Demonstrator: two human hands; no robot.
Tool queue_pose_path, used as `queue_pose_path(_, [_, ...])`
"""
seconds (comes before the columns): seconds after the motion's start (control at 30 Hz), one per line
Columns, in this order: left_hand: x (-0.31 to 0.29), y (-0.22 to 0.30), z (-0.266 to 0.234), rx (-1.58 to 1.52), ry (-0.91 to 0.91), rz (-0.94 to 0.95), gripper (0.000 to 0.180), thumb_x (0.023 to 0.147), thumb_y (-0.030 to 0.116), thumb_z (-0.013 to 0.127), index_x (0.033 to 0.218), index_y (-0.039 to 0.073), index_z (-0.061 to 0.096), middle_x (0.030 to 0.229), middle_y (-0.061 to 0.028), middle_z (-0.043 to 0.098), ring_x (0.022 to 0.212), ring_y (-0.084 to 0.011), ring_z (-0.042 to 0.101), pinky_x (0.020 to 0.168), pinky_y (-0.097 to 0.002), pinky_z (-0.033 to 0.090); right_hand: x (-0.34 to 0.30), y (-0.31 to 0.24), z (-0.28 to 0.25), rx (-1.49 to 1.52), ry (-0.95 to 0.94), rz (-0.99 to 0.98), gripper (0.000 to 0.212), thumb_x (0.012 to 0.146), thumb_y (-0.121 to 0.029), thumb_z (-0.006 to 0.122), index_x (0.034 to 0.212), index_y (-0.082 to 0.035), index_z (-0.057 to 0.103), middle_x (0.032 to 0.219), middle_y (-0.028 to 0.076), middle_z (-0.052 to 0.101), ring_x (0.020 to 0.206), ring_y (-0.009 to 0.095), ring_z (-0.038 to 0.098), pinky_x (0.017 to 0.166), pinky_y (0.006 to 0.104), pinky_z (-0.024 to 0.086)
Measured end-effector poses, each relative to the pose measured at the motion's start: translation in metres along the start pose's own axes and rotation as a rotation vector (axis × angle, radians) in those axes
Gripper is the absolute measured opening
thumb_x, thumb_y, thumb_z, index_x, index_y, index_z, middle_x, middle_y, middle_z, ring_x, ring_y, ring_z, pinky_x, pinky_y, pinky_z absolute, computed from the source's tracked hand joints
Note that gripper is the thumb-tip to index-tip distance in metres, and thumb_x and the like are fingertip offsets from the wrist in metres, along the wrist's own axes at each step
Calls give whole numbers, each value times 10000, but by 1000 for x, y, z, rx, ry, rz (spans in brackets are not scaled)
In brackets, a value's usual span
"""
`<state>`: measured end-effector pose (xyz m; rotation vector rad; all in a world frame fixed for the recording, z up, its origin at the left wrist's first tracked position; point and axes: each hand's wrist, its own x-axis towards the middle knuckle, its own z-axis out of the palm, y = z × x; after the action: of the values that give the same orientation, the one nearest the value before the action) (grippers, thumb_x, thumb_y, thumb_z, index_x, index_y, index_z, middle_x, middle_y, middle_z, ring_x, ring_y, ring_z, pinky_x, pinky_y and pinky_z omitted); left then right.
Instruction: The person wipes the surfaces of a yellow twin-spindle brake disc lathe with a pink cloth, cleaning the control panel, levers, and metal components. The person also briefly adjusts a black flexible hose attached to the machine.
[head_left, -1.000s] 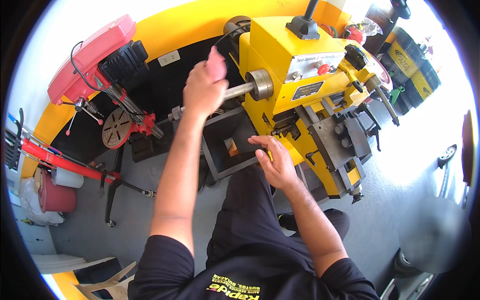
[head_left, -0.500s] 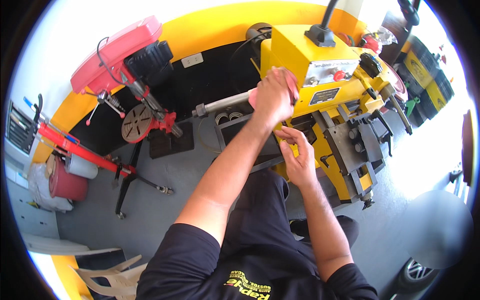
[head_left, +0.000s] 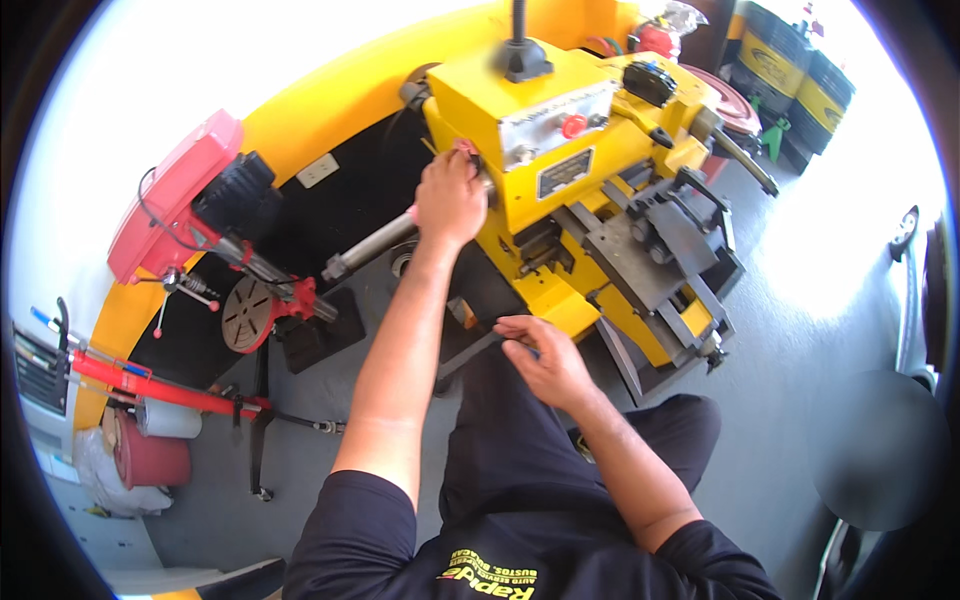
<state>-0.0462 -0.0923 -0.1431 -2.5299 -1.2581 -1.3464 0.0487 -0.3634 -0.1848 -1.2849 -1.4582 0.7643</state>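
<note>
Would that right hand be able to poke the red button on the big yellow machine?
Probably yes: the right hand looks open, and nothing seems to cover the red button on the yellow machine. The left hand is to the button's left, seemingly out of the way.

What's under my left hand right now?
Pink cloth shows at the edges of your left hand, with a steel shaft sticking out leftward. Whatever lies directly beneath your palm is covered.
</note>
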Motion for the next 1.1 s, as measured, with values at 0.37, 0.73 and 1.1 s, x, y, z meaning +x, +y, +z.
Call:
queue_pose_path(0.37, [-84,130,29,-618,130,-101,285,1069,117,612,1323,-12,620,1256,-202,553,1208,-370,524,1111,-465,395,-19,-32,-31,-144,313,-538,207,861,8,757,1054,-41,701,795,72,696,712,274,687,646,388,491])
queue_pose_path(0.73, [-71,162,32,36,-777,315,911,1054,656,507,1709,69,270,1783,-189,229,1658,-371,180,1329,-572,149,-72,-43,-117,-198,403,-431,198,849,34,739,1036,-28,717,767,52,736,656,236,701,647,374,507])
queue_pose_path(1.1, [-101,223,28,148,-754,412,1099,920,641,663,1634,-97,271,1680,-368,291,1573,-546,270,1260,-687,233,-69,-18,-130,-470,645,-299,139,850,1,725,981,-40,708,915,103,729,835,318,694,748,421,515])
